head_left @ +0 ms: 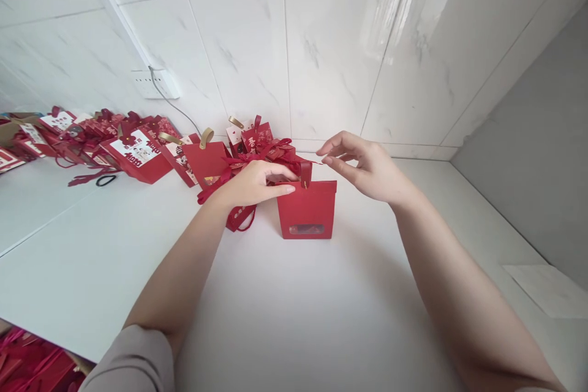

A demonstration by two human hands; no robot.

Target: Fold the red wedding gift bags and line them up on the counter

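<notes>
A red gift box (307, 205) with a small clear window near its base stands upright on the white table. A dark red strap loop (305, 174) rises from its top edge. My left hand (264, 182) grips the box's upper left corner, thumb across the front and fingers behind. To the right of the box, my right hand (361, 162) is raised with thumb and index fingertips close together. From the box top a thin red cord (316, 163) runs to those fingertips, which appear to pinch it; its far end is hidden.
Behind my left hand several red gift boxes (206, 159) with ribbons crowd together. More boxes (138, 156) line the wall at left, near a black ring (106, 180). A wall socket (156, 84) has a hanging cable. A white sheet (549, 291) lies at right.
</notes>
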